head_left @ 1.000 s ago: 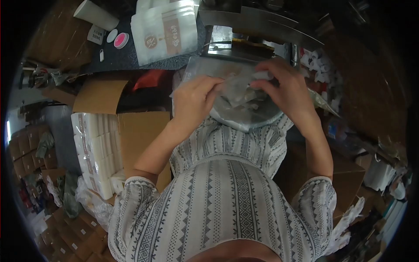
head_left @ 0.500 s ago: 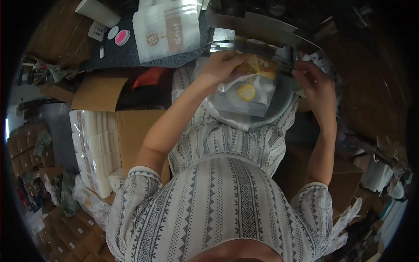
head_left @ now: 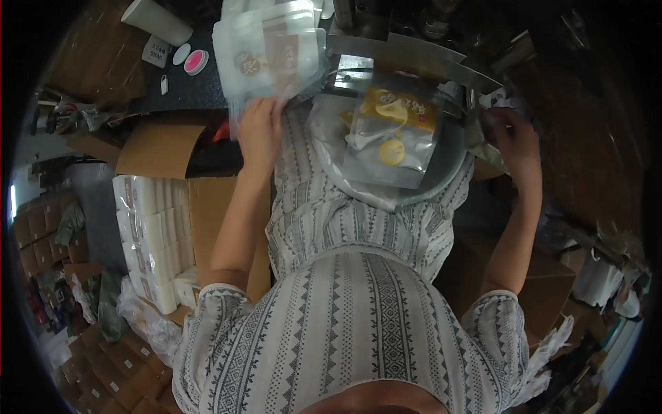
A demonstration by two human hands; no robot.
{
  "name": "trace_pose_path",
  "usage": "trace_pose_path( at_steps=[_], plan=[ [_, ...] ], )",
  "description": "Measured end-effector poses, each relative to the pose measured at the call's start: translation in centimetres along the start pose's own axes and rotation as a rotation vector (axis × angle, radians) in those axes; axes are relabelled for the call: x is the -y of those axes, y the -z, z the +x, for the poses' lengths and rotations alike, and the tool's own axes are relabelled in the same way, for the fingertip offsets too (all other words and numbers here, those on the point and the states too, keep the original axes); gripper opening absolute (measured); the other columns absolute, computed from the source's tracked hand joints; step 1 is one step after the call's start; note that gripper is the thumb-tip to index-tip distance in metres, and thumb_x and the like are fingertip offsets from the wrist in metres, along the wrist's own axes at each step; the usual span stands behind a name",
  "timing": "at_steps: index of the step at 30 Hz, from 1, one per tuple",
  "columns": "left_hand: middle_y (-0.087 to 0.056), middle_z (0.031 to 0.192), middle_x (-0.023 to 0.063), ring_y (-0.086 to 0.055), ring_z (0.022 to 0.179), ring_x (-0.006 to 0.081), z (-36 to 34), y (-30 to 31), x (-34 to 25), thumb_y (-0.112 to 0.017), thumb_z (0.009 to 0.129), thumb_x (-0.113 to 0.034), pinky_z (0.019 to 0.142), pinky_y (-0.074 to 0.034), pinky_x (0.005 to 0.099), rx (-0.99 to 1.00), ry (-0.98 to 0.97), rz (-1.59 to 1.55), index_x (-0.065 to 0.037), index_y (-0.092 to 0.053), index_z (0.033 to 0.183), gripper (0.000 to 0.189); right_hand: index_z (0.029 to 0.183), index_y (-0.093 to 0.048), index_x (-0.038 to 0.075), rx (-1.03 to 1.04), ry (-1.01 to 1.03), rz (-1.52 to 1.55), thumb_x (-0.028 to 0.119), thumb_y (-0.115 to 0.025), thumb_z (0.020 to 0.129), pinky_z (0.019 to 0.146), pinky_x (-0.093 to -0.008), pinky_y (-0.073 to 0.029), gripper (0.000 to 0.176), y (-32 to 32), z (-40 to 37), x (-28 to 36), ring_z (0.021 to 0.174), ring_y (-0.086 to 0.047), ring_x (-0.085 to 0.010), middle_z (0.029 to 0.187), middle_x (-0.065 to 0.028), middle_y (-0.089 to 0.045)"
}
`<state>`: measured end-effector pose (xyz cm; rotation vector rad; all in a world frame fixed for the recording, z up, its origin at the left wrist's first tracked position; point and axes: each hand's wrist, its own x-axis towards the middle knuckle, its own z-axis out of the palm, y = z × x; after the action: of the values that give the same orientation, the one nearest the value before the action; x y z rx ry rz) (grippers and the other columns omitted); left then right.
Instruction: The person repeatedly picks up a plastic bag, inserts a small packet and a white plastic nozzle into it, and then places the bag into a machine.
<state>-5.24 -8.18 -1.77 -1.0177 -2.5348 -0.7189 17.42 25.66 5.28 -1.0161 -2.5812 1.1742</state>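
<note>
At the near edge of a stack of frosted printed bags (head_left: 265, 45), my left hand (head_left: 261, 134) pinches a clear bag that overlaps the stack. My right hand (head_left: 514, 134) is at the right of the machine, fingers curled by some clear plastic; what it holds, if anything, is too dim to make out. Between the hands, silver and yellow pouches (head_left: 407, 134) with a lemon print lie over a round basin (head_left: 452, 162) on my lap. No hand touches the pouches.
A metal machine plate (head_left: 414, 52) spans the far side of the basin. To the left are a white cup (head_left: 157, 22), a pink round tin (head_left: 196, 62) and an open cardboard box (head_left: 162, 146). White wrapped packs (head_left: 148, 234) stand beside the box.
My left hand has let go of the pouch over the basin and moved left to the frosted bags, where it now grips a bag. My right hand has shifted slightly right and down.
</note>
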Motion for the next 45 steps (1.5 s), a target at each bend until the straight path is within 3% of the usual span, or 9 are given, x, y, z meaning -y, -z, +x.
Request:
trace_pose_path(
  at_steps=[9, 14, 22, 26, 29, 31, 40, 42, 45],
  plan=[
    [-0.062, 0.079, 0.0127, -0.06, 0.069, 0.0296, 0.3, 3.8, -8.7, -0.063, 0.081, -0.003, 0.062, -0.047, 0.0327, 0.063, -0.167, -0.287, -0.003, -0.068, 0.09, 0.01, 0.11, -0.063, 0.004, 0.095, 0.8, -0.082, 0.008, -0.065, 0.084, 0.072, -0.0303, -0.051, 0.026, -5.6, -2.7, 10.0, 0.089, -0.063, -0.0162, 0.1, -0.0088, -0.067],
    [-0.063, 0.08, 0.0107, -0.061, 0.066, 0.0217, 0.3, 1.0, -10.2, -0.064, 0.085, -0.011, 0.061, -0.047, 0.0308, 0.387, -0.073, -0.58, -0.002, -0.068, 0.093, 0.013, 0.111, -0.063, 0.005, 0.226, 0.552, 0.148, 0.01, -0.065, 0.085, 0.074, -0.0298, -0.05, 0.027, -6.2, -1.6, 8.0, 0.088, -0.063, -0.0172, 0.1, -0.0086, -0.067],
    [-0.066, 0.085, 0.0085, -0.064, 0.075, 0.013, 5.7, -4.2, -11.3, -0.066, 0.088, -0.025, 0.06, -0.051, 0.0266, 0.647, 0.717, -1.324, 0.004, -0.065, 0.099, 0.031, 0.115, -0.06, 0.002, -0.047, 0.359, -0.102, 0.006, -0.062, 0.086, 0.075, -0.0321, -0.049, 0.029, -2.6, -1.9, 3.8, 0.085, -0.065, -0.0209, 0.1, -0.0142, -0.067],
    [-0.066, 0.091, 0.0125, -0.066, 0.078, 0.017, 4.6, -4.8, -10.2, -0.064, 0.089, -0.026, 0.062, -0.054, 0.0275, 0.682, 0.729, -1.321, 0.007, -0.062, 0.105, 0.036, 0.113, -0.059, 0.001, -0.314, 0.393, -0.253, 0.005, -0.057, 0.088, 0.078, -0.0348, -0.048, 0.026, -2.7, 2.0, -2.0, 0.088, -0.065, -0.0289, 0.096, -0.0173, -0.066],
    [-0.065, 0.097, 0.0155, -0.066, 0.082, 0.0256, 5.1, -3.2, -4.9, -0.065, 0.088, -0.027, 0.066, -0.053, 0.0313, 0.301, 0.38, -0.963, 0.006, -0.06, 0.109, 0.039, 0.109, -0.058, 0.0, -0.27, 0.472, -0.317, 0.005, -0.055, 0.088, 0.079, -0.0365, -0.048, 0.022, -2.4, 3.0, -2.9, 0.091, -0.064, -0.0337, 0.096, -0.0183, -0.065],
    [-0.064, 0.097, 0.017, -0.065, 0.088, 0.0317, 4.8, -2.2, -1.8, -0.066, 0.086, -0.026, 0.073, -0.052, 0.0358, -0.29, -0.228, 0.342, 0.002, -0.062, 0.108, 0.035, 0.107, -0.058, 0.0, -0.199, 0.373, -0.3, 0.004, -0.054, 0.088, 0.079, -0.0371, -0.049, 0.02, -2.3, 2.5, -2.3, 0.092, -0.064, -0.0353, 0.097, -0.0185, -0.065],
    [-0.059, 0.079, 0.012, -0.058, 0.072, 0.0347, 0.5, 3.0, -2.8, -0.063, 0.082, -0.01, 0.06, -0.046, 0.04, 0.014, 0.054, 0.015, -0.005, -0.063, 0.085, 0.006, 0.103, -0.061, 0.003, -0.072, 0.067, 0.037, 0.009, -0.065, 0.082, 0.07, -0.0365, -0.05, 0.023, -0.4, -0.7, 0.8, 0.081, -0.064, -0.0345, 0.092, -0.0182, -0.065],
    [-0.059, 0.078, 0.0119, -0.058, 0.07, 0.0343, 0.0, 3.7, -4.9, -0.063, 0.082, -0.009, 0.059, -0.046, 0.0394, 0.002, 0.051, -0.037, -0.005, -0.063, 0.084, 0.004, 0.104, -0.062, 0.004, 0.053, 0.279, 0.245, 0.003, -0.067, 0.081, 0.067, -0.0276, -0.05, 0.023, -1.9, -1.9, 4.6, 0.077, -0.062, -0.0177, 0.091, -0.0105, -0.066],
    [-0.058, 0.076, 0.0117, -0.059, 0.07, 0.0338, 0.1, 4.0, -7.4, -0.062, 0.082, -0.007, 0.058, -0.046, 0.0393, -0.006, -0.011, -0.127, -0.005, -0.063, 0.084, 0.004, 0.104, -0.064, 0.005, 0.064, 0.646, 0.067, 0.002, -0.066, 0.081, 0.067, -0.027, -0.05, 0.024, -5.4, -2.4, 8.3, 0.081, -0.063, -0.0177, 0.096, -0.0074, -0.066]
  ],
)
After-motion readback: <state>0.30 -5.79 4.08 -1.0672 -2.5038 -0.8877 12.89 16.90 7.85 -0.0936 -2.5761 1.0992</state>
